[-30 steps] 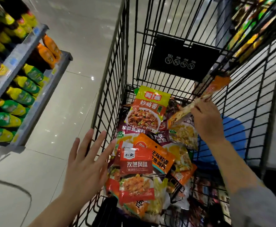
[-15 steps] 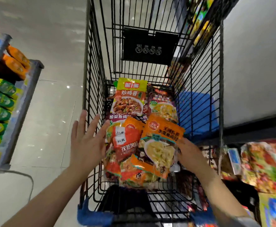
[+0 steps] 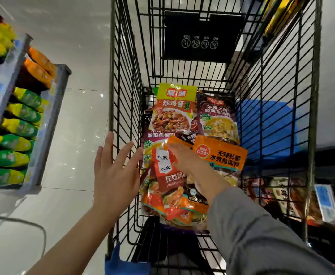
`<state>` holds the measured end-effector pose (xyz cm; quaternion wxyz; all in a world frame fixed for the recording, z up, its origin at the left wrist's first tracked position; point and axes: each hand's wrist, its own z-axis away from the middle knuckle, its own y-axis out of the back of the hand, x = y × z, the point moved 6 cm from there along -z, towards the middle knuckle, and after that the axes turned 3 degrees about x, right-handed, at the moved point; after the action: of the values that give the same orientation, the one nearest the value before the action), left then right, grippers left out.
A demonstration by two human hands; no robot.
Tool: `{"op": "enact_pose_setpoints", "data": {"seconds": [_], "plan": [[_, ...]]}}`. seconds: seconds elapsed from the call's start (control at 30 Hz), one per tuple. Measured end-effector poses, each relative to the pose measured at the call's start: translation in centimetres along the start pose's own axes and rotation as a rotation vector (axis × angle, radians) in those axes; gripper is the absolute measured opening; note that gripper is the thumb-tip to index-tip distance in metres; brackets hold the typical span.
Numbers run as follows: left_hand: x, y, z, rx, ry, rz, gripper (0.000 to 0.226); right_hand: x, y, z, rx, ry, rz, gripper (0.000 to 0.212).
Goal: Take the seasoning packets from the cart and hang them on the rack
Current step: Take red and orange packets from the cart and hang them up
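A black wire cart (image 3: pixel 123 96) holds a pile of seasoning packets. A yellow-and-orange packet (image 3: pixel 172 112) lies at the far end with a dark purple packet (image 3: pixel 216 114) beside it. An orange packet (image 3: pixel 222 155) lies to the right, and red packets (image 3: pixel 170 179) sit in the middle. My right hand (image 3: pixel 188 161) is inside the cart, its fingers stretched flat over the red packets and touching an orange packet edge. My left hand (image 3: pixel 113 175) hovers with spread fingers at the cart's left wire wall, holding nothing.
A shelf of yellow-green and orange bottles (image 3: pixel 17 126) stands to the left across a glossy tiled floor. To the right, behind the cart wall, is a rack of hanging packets (image 3: pixel 325 201). A black sign (image 3: pixel 200 36) hangs on the cart's far wall, and a blue object (image 3: pixel 265 128) shows through the wires.
My right hand came down from the cart's far right, where it held a packet, and now lies over the middle of the pile. The left hand stayed by the cart wall.
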<state>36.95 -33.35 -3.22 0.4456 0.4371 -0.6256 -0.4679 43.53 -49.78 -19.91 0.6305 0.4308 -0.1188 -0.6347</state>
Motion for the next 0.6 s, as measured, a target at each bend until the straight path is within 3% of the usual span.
{"op": "enact_pose_setpoints", "data": {"seconds": [0.1,0.2,0.3,0.43,0.6], "plan": [[-0.1,0.1,0.0,0.017,0.012,0.014,0.06,0.1,0.0,0.0,0.02,-0.006,-0.02,0.067],[-0.1,0.2,0.2,0.048,0.0,-0.008,0.044,0.2,0.5,1.1,0.142,-0.039,-0.108,0.034],[-0.2,0.3,0.1,0.074,-0.027,-0.019,0.043,-0.1,1.6,3.1,0.194,-0.054,-0.194,0.006],[0.9,0.3,0.2,0.042,-0.185,-0.072,0.045,-3.5,3.3,6.9,0.213,0.131,-0.045,0.011],[1.5,0.1,0.4,-0.049,-0.364,-0.039,0.044,-7.5,5.2,10.8,0.385,0.306,0.001,0.013]]}}
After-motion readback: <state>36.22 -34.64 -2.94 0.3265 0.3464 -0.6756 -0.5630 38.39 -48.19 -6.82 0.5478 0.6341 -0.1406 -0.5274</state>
